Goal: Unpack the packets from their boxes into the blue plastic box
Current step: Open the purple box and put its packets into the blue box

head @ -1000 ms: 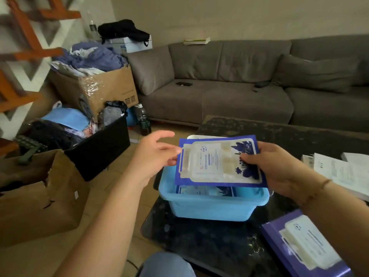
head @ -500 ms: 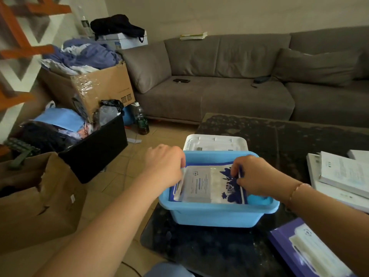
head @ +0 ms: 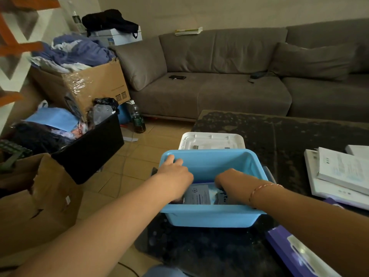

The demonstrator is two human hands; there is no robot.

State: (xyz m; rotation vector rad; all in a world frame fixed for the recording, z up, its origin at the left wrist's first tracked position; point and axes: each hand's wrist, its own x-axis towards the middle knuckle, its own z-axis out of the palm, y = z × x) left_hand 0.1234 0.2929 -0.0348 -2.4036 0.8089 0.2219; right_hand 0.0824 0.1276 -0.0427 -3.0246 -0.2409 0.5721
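The blue plastic box [head: 209, 216] stands on the dark table near its left edge. A white and blue packet [head: 197, 195] lies flat at its bottom. Both my hands reach down into the box. My left hand [head: 175, 176] has its thumb and forefinger stretched toward the far-left corner, and its other fingers press on the packet's left edge. My right hand [head: 225, 179] is knuckles up and holds the packet's right edge; its fingertips are hidden. A purple box [head: 295, 254] with a white packet on it lies at the lower right.
A white lid [head: 211, 139] lies just behind the blue box. White boxes and booklets [head: 339, 174] are stacked at the table's right. On the floor to the left stand a black bin [head: 89, 148], cardboard boxes [head: 40, 206] and a bottle [head: 137, 118]. A grey sofa [head: 229, 86] is behind.
Both hands have lowered the packet from above the blue box down to its bottom. My view has moved closer and tilted down.
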